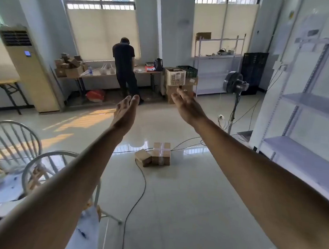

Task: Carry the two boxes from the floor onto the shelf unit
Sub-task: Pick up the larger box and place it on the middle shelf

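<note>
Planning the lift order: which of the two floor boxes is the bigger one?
The taped box, on the right of the pair, is bigger and taller, with clear tape across its top. The plain box touching its left side is lower and sits skewed.

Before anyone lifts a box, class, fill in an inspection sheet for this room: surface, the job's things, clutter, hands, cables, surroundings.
Surface: glossy tiled floor, sunlit patch at the left.
Job's things: taped box and smaller box side by side on the floor, apparently touching; shelf unit at the right, visible shelves bare.
Clutter: two round-backed chairs and papers at lower left.
Hands: left hand and right hand stretched forward, fingers open, holding nothing.
Cables: black cable runs across the floor up to the boxes; more cables run behind them.
Surroundings: person standing at a far table, standing fan, tall air conditioner.
</note>
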The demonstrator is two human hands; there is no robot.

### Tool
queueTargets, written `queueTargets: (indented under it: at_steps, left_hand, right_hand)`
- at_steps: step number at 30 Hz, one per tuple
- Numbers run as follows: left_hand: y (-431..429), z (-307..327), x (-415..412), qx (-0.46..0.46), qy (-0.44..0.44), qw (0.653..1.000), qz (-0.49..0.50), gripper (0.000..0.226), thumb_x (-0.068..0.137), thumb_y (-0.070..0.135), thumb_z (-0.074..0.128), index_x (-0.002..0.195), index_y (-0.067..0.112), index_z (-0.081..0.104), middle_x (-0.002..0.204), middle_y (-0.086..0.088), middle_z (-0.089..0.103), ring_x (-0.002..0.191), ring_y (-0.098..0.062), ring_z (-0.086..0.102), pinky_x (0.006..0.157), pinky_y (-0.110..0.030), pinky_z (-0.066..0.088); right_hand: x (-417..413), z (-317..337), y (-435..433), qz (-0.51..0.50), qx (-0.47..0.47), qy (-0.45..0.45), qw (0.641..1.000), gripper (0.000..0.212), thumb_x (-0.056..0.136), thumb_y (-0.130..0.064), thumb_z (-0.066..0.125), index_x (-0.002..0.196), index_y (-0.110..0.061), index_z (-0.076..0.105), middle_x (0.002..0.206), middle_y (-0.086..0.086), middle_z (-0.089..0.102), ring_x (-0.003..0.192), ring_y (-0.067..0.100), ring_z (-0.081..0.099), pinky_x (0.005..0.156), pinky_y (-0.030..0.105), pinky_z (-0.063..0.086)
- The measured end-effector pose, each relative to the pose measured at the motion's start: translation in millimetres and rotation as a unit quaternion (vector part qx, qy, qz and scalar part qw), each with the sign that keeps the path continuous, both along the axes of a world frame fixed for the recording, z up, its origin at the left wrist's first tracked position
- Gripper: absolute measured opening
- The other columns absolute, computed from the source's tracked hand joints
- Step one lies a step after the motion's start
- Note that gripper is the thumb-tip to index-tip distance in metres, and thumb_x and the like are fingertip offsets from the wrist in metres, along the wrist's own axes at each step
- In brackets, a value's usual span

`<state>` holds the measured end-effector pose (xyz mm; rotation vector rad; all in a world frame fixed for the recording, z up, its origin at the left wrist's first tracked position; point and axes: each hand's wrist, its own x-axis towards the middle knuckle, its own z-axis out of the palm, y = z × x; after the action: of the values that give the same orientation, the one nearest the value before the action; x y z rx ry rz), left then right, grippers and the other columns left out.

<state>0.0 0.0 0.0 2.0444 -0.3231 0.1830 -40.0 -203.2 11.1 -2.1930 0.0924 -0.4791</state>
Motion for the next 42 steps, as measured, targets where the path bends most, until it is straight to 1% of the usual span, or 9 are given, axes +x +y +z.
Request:
queueTargets:
  at_steps: [1,2,3,5,10,14,27,37,42]
  left_hand:
    - [-1,-5,13,-0.019,0.017,1.000,-0.012,0.041,0.114,0.049,0.028,0.143,0.026,0.047,0.173,-0.009,0.028,0.148,-0.023,0.033,0.113,-0.042,0.027]
    - [1,-9,25,-0.037,0.041,0.998,-0.017,0.040,0.114,0.049,0.029,0.142,0.028,0.047,0.172,-0.011,0.031,0.140,-0.022,0.037,0.111,-0.042,0.030]
    - [2,-17,39,-0.054,0.071,0.996,-0.024,0.048,0.114,0.050,0.029,0.152,0.026,0.044,0.173,-0.011,0.031,0.140,-0.023,0.038,0.113,-0.045,0.033]
    - [6,-32,63,-0.076,0.132,0.987,-0.044,0.063,0.113,0.054,0.028,0.167,0.021,0.031,0.177,-0.009,0.024,0.154,-0.031,0.034,0.119,-0.052,0.034]
    - [20,-63,131,-0.102,0.213,0.970,-0.051,0.069,0.112,0.058,0.026,0.170,0.022,0.021,0.179,-0.008,0.018,0.161,-0.034,0.026,0.122,-0.056,0.031]
    - [28,-83,176,-0.106,0.254,0.960,-0.056,0.073,0.110,0.063,0.027,0.170,0.022,0.021,0.180,-0.007,0.016,0.162,-0.033,0.024,0.125,-0.057,0.029]
    - [-1,-130,294,-0.092,0.305,0.946,-0.052,0.070,0.110,0.061,0.030,0.169,0.025,0.023,0.179,-0.006,0.019,0.162,-0.032,0.025,0.123,-0.056,0.030]
    - [-93,-168,431,-0.079,0.348,0.934,-0.024,0.073,0.108,0.064,0.034,0.169,0.026,0.024,0.179,-0.003,0.021,0.162,-0.029,0.026,0.123,-0.057,0.031]
    - [-136,-183,494,-0.072,0.357,0.931,-0.006,0.070,0.109,0.061,0.035,0.168,0.025,0.026,0.177,-0.006,0.023,0.160,-0.030,0.028,0.124,-0.056,0.032]
  right_hand:
    - [12,-5,2,-0.002,0.017,0.003,1.000,0.059,0.108,-0.047,0.033,0.160,-0.020,0.030,0.170,0.005,0.024,0.156,0.023,0.021,0.123,0.040,0.019]
    - [24,-9,4,-0.005,0.041,0.009,0.999,0.060,0.108,-0.047,0.034,0.160,-0.019,0.030,0.169,0.005,0.025,0.155,0.023,0.023,0.123,0.040,0.020]
    - [39,-17,5,-0.008,0.065,0.019,0.998,0.060,0.107,-0.048,0.034,0.160,-0.019,0.030,0.169,0.006,0.027,0.154,0.024,0.025,0.123,0.040,0.022]
    - [67,-33,12,-0.010,0.109,0.044,0.993,0.062,0.107,-0.049,0.035,0.160,-0.019,0.029,0.169,0.006,0.027,0.153,0.025,0.027,0.122,0.039,0.024]
    - [134,-64,23,-0.022,0.152,0.075,0.985,0.058,0.109,-0.043,0.035,0.159,-0.014,0.031,0.166,0.008,0.032,0.151,0.024,0.030,0.114,0.030,0.025]
    - [175,-81,32,-0.036,0.196,0.094,0.975,0.058,0.108,-0.044,0.038,0.158,-0.014,0.033,0.165,0.007,0.034,0.150,0.025,0.032,0.122,0.044,0.029]
    - [295,-145,-8,-0.074,0.240,0.148,0.957,0.058,0.107,-0.045,0.039,0.158,-0.017,0.034,0.165,0.003,0.034,0.149,0.024,0.034,0.117,0.037,0.030]
    - [425,-192,-104,-0.074,0.256,0.185,0.946,0.060,0.107,-0.048,0.038,0.158,-0.017,0.034,0.165,0.002,0.035,0.150,0.021,0.033,0.111,0.030,0.028]
    - [483,-205,-146,-0.074,0.274,0.205,0.937,0.058,0.107,-0.046,0.038,0.158,-0.018,0.035,0.164,0.001,0.036,0.149,0.021,0.034,0.113,0.033,0.030]
